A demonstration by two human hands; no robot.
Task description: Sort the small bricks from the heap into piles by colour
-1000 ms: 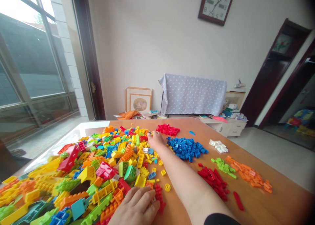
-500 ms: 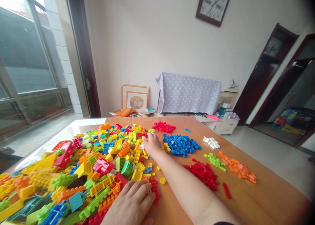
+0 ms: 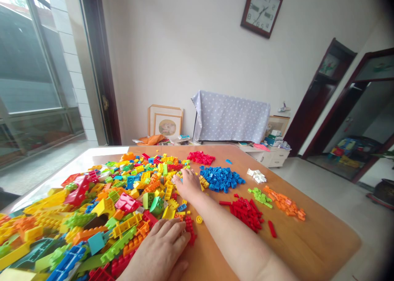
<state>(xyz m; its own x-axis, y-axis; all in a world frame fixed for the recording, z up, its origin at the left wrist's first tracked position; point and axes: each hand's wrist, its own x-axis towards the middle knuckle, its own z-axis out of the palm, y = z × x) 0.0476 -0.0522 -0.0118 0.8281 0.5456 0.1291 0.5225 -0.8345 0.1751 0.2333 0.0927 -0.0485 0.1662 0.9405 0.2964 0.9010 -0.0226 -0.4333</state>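
A large mixed heap of plastic building bricks in many colours covers the left side of the wooden table. My left hand rests palm down at the heap's near right edge, fingers stretched out beside a red studded brick. Farther off, my right hand reaches to the heap's right edge. Its thumb stands apart from the fingers, and no brick shows in it. Some yellow bricks lie just beside it, next to a pile of blue bricks.
Right of my forearm lie red bricks, green bricks, orange bricks and white bricks. More red bricks form a pile at the table's far edge. A single red brick lies apart.
The view has shifted slightly. My right hand has turned, and its fingers now point more forward and rightward, toward the yellow bricks. My left hand stays at the heap's near edge.
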